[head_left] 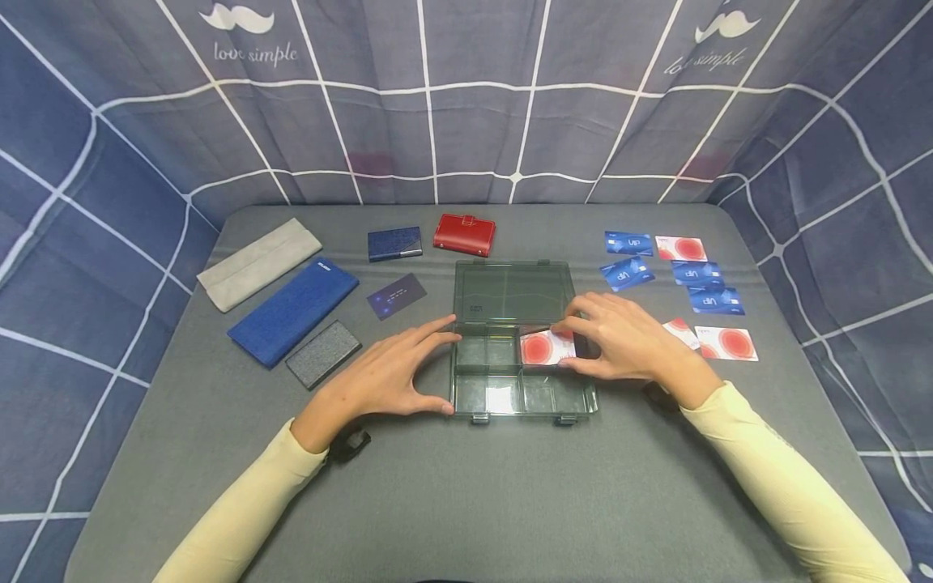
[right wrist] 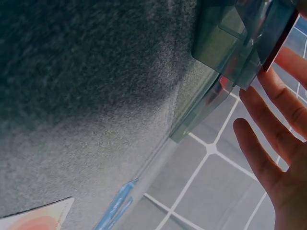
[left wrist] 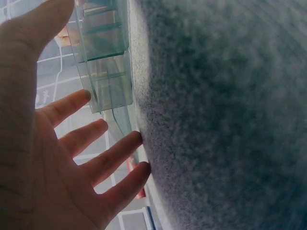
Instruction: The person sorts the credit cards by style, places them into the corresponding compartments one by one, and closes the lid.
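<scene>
In the head view, I watch the right hand (head_left: 615,334) pinch a red-and-white card (head_left: 539,348) at the upper right section of the clear box (head_left: 525,416) on the worktop (head_left: 510,502). In the left wrist view, the left hand (left wrist: 62,158) has its fingers spread straight beside the box. In the right wrist view, the card's edge meets the fingers.
</scene>
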The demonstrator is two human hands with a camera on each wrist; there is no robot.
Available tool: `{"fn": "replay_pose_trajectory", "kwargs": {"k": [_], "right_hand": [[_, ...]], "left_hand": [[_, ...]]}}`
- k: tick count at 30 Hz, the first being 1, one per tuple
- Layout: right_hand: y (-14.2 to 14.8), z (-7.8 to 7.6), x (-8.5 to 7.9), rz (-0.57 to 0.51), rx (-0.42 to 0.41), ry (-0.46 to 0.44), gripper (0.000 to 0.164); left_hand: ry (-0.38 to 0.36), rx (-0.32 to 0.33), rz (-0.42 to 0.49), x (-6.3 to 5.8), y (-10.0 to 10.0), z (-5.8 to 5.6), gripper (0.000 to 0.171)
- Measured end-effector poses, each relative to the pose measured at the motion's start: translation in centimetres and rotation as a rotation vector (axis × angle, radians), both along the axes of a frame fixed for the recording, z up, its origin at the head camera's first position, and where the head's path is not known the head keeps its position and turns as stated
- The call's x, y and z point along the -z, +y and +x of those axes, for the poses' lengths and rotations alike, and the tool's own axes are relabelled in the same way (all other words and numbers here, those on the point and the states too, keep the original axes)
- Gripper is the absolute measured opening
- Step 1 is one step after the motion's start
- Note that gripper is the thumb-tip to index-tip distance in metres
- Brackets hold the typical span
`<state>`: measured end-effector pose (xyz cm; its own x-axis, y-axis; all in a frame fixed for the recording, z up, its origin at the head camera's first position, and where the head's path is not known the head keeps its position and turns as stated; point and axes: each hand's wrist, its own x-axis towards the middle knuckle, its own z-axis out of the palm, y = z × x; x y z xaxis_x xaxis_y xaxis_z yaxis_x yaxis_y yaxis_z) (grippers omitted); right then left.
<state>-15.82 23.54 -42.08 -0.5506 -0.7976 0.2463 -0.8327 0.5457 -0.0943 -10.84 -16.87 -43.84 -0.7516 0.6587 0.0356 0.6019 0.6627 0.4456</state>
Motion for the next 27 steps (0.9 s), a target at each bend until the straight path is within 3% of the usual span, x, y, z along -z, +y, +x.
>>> {"fn": "replay_pose_trajectory", "kwargs": {"k": [12, 17, 27], "right_hand": [[2.6, -0.4, -0.1, -0.088, 0.016, -0.042, 0.046], [5.2, -0.6, -0.3, -0.119, 0.086, -0.076, 0.047], [11.0, 0.2, 1.1, -0.108, 0.25, -0.164, 0.049]], "left_hand": [[-0.024, -0.009, -0.008, 0.0, -0.2, 0.2, 0.102], [-0.033, -0.018, -0.014, -0.1, -0.2, 0.1, 0.102], [-0.022, -0.007, -0.012, -0.1, 0.0, -0.3, 0.102]]}}
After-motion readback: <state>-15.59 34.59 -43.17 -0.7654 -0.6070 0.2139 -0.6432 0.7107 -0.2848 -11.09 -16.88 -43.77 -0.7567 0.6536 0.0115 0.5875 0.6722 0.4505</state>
